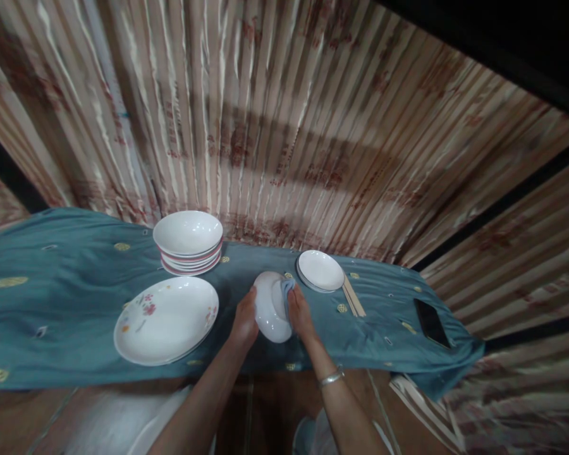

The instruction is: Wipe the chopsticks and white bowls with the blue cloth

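Note:
A white bowl (pixel 268 309) is tipped on its side above the table's front part, its underside and foot ring partly showing. My left hand (pixel 245 318) is closed on the bowl's left rim. At the other side, my right hand (pixel 300 311) presses a small light-blue cloth (pixel 287 289) against the base; fingers are partly hidden behind it. To the left lie oval white plates (pixel 171 322) with a floral print, one on another. Behind them rises a stack of white bowls and plates (pixel 188 235) with red rims.
Small white plates (pixel 320 269) are stacked right of my hands, with wooden chopsticks (pixel 353 297) beside them. A black phone (pixel 431 322) lies near the right end of the teal tablecloth (pixel 379 341). Pleated curtains (pixel 275 126) hang right behind the table.

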Motion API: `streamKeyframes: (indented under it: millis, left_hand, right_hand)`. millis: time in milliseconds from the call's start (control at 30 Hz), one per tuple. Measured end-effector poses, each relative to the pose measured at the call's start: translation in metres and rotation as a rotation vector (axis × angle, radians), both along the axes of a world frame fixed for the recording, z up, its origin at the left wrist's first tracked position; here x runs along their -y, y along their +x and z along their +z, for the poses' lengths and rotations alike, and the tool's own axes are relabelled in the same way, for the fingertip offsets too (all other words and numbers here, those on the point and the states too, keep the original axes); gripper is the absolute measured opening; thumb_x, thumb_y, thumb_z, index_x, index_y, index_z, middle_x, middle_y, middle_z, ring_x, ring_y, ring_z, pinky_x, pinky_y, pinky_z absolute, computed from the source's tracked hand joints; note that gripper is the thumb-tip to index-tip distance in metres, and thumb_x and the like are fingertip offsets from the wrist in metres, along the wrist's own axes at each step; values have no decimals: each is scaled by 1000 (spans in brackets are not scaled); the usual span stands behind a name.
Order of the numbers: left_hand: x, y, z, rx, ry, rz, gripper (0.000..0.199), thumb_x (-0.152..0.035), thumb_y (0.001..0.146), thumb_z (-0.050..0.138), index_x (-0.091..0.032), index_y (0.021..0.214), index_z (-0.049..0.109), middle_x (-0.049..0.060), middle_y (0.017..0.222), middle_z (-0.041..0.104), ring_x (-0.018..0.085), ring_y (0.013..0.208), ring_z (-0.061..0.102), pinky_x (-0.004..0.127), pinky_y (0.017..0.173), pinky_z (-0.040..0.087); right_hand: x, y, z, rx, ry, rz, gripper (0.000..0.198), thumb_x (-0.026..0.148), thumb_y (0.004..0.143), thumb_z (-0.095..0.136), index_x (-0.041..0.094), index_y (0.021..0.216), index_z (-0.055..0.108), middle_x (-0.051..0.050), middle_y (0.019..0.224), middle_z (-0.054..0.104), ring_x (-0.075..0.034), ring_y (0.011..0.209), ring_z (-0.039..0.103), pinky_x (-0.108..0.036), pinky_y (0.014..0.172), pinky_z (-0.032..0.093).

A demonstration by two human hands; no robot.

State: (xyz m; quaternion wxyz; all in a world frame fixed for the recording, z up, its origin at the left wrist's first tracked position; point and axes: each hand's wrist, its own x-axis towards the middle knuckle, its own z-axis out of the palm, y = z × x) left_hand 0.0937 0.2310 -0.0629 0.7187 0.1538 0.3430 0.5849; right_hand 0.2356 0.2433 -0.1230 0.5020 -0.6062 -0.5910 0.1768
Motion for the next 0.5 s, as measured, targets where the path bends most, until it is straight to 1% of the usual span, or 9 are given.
streamKeyframes:
  millis: [167,267,367,500]
  left_hand:
    - [-4,3,-1,-2,-66,21,28,-35,76,63,-9,85,68,15,84,73,31,98,65,42,89,50]
    - [-4,2,-1,-16,-21,1,29,-37,76,63,-11,86,68,14,85,73,31,99,65,42,87,50]
    - [-4,2,0,-32,25,-18,35,-43,72,65,-11,89,68,13,84,73,31,99,65,41,87,50]
    - [-4,4,-1,-58,11,-10,41,-47,68,69,-12,90,67,11,81,73,28,94,66,39,85,52]
  right_hand:
    - [7,5,-26,-65,-35,-77,52,40,93,31,11,132,49,-15,130,56,-26,127,46,-55,107,34]
    - [11,5,-38,-82,-19,-115,51,40,93,31,14,133,48,-14,129,56,-25,126,47,-51,106,38]
    - [12,4,-44,-120,30,-133,50,40,94,32,16,135,46,-13,127,58,-23,125,48,-46,103,41]
    - [10,0,-47,-221,68,-145,52,42,93,33,13,134,46,-14,125,59,-24,124,49,-47,101,43]
